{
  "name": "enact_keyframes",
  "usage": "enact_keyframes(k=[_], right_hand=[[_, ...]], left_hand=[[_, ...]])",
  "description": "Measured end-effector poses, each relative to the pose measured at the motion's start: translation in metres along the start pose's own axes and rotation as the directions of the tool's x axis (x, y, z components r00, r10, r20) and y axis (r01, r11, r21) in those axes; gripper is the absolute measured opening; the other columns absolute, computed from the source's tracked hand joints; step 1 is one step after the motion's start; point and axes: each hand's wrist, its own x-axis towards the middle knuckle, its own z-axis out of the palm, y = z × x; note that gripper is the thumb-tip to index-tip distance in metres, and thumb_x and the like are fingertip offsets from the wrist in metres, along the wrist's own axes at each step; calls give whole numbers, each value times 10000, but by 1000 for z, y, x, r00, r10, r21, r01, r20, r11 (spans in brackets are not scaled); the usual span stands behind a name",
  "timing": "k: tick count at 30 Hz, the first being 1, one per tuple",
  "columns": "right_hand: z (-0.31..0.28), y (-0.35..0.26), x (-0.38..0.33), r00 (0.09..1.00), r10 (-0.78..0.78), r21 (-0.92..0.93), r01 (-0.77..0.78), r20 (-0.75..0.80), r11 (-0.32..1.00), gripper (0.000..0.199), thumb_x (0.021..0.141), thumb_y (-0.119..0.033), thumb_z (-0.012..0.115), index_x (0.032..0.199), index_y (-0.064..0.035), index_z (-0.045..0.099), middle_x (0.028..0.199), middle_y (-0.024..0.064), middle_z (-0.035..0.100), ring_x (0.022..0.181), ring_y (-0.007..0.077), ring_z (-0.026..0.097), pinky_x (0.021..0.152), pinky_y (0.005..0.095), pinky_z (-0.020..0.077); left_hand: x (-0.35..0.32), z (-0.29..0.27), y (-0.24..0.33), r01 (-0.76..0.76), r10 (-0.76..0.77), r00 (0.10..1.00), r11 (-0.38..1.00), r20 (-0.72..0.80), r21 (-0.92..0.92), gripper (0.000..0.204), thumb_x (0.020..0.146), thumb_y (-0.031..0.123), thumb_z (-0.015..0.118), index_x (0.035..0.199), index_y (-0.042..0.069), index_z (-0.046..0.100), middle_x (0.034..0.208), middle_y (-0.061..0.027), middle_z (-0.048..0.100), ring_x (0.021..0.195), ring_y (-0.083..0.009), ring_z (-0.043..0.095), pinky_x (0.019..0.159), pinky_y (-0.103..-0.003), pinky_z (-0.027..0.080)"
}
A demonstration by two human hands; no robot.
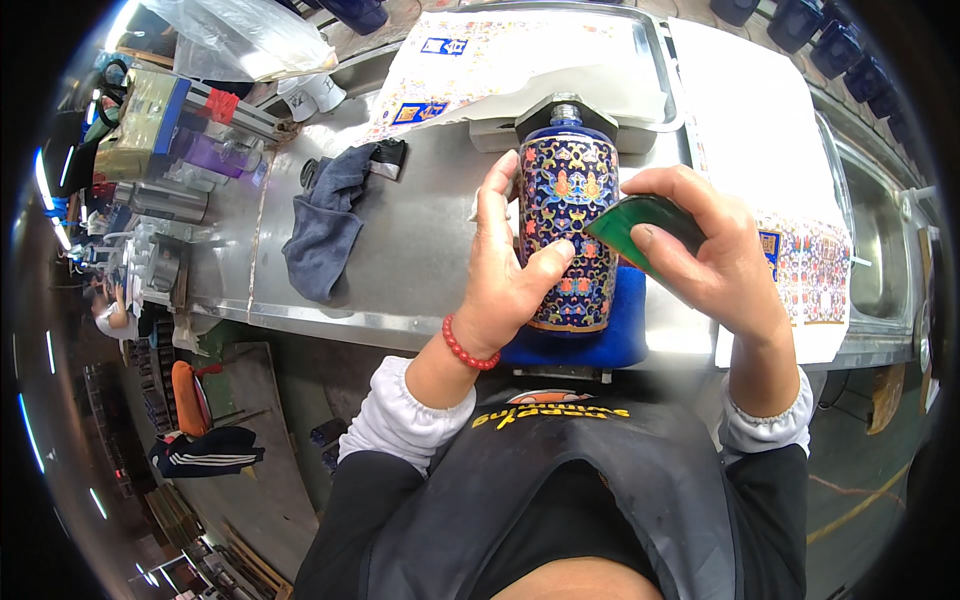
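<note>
Head view: left hand (510, 270) wrapped around ornate dark-blue bottle (568, 230), thumb across its patterned front, bottle standing upright on blue pad (620, 340) at near edge of steel workbench (420, 250). Right hand (715, 255) pinching green squeegee (640, 225) (edge touching bottle's right side). Grey rag (325, 225) lying well left, printed decal sheets (800, 260) right.

Long stainless-steel worktop (420, 250) with a crumpled grey-blue cloth (322, 225), printed paper sheets (520, 55) and a recessed steel sink (880, 240); grey concrete floor (250, 440) below; bright strip lights (45, 185) at far left.
</note>
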Motion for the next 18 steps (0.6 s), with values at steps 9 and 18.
enact_keyframes(k=[9, 18], right_hand=[[-5, 3, 17, 991, -56, 43, 51, 124, 998, 305, 878, -60, 667, 1173, 15, 661, 915, 90, 707, 800, 136, 673, 727, 284, 546], [-7, 6, 21, 983, 1, 116, -22, 184, 993, 295, 874, -65, 663, 1159, 10, 675, 890, 86, 719, 776, 123, 683, 698, 268, 547]], left_hand=[[1, -2, -2, -26, 26, 1000, 998, -8, -50, 887, 876, 28, 615, 1598, 4, 99, 1473, -243, 425, 1308, -279, 547, 1083, -412, 485], [0, -2, -2, -18, 17, 1000, 998, -17, -61, 892, 874, 44, 617, 1601, 10, 101, 1495, -228, 390, 1322, -276, 528, 1089, -407, 480]])
